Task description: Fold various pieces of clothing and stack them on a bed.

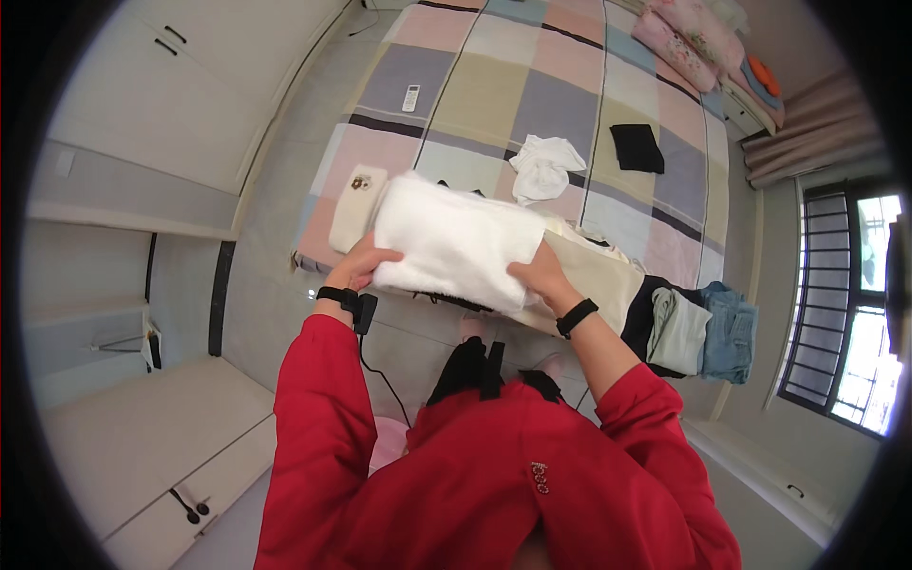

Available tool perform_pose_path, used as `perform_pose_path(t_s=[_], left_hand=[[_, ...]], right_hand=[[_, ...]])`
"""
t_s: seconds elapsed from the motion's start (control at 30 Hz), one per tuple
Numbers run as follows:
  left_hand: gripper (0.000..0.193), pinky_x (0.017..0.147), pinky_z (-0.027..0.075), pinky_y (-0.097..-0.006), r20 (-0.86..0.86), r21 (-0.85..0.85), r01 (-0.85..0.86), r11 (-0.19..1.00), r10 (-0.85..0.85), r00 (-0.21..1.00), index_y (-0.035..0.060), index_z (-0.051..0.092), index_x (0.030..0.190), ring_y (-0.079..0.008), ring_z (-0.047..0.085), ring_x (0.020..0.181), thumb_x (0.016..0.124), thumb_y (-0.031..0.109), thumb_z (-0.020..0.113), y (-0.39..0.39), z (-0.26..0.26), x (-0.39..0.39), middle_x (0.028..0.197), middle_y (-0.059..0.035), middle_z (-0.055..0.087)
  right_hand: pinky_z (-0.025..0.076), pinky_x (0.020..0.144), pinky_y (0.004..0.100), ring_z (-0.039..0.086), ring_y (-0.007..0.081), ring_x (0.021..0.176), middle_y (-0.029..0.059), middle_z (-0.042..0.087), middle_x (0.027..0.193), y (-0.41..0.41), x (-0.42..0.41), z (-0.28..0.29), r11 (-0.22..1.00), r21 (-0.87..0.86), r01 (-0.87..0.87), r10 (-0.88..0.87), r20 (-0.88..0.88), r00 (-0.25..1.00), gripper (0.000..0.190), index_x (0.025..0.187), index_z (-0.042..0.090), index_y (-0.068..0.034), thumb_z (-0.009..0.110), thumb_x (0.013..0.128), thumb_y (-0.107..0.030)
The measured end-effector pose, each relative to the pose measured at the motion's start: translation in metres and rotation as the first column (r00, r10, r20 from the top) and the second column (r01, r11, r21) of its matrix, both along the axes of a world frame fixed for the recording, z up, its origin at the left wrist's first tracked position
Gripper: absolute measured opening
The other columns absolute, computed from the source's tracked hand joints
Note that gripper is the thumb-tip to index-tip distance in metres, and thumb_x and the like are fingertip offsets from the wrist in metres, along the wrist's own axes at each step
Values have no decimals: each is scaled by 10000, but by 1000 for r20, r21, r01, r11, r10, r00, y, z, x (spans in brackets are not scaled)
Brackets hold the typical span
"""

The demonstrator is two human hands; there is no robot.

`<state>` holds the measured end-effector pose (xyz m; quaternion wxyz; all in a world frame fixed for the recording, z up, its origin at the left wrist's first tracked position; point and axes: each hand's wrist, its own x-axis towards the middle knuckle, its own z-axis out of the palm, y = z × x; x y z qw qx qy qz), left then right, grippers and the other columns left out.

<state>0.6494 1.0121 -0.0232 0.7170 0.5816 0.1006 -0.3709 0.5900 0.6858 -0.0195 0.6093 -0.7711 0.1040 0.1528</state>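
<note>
A folded white fluffy garment (456,242) is held up between my two hands, over the near edge of the bed. My left hand (362,262) grips its left end, thumb on top. At the right end, my right hand (543,274) pinches it the same way. Just beyond the left hand lies a folded cream garment (356,210) with a flower-shaped ornament. To the right of the right hand, a beige garment (598,278) hangs over the bed's edge. The white garment hides part of the bed and whatever lies beneath it.
A crumpled white garment (547,167), a folded black cloth (636,148) and a white remote control (410,98) lie on the checked bedspread (484,92). Blue jeans (730,331) and a pale green garment (677,331) drape at the right corner. White cabinets (149,78) stand left.
</note>
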Motion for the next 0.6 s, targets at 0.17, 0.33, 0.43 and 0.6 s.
perform_pose_path(t_s=[0.17, 0.33, 0.43, 0.6], left_hand=[[654, 896, 471, -359, -163, 267, 20, 964, 25, 986, 60, 359, 1345, -252, 544, 1101, 750, -45, 612, -10, -32, 11, 1226, -143, 527], [652, 909, 452, -355, -165, 269, -76, 960, 123, 979, 55, 371, 1333, -237, 525, 1118, 736, -55, 610, 0, -52, 12, 1224, -128, 522], [629, 893, 457, -335, -36, 118, -67, 991, 71, 997, 38, 384, 1326, -231, 541, 1086, 742, -46, 601, 3, -49, 18, 1194, -117, 540], [609, 817, 483, -326, -8, 378, -47, 924, 54, 998, 5, 407, 1316, -227, 580, 992, 744, 10, 615, 13, -75, 19, 1134, -137, 568]], right_hand=[[425, 949, 359, 555, 340, 1086, 236, 559, 1167, -2, 7, -64, 942, -329, 57, -86, -74, 994, 688, 1278, 385, 24, 661, 666, -129], [447, 910, 400, 574, 383, 1029, 250, 592, 1080, 6, 9, -50, 911, -411, 32, -97, -140, 985, 644, 1247, 387, 23, 652, 693, -170], [458, 883, 410, 580, 386, 1010, 259, 594, 1068, 9, 2, -46, 906, -414, 93, -115, -28, 993, 643, 1247, 382, 19, 662, 712, -199], [472, 839, 417, 595, 366, 978, 231, 604, 1063, 20, -12, -39, 886, -456, 85, -165, -138, 977, 664, 1248, 381, -1, 700, 721, -249]])
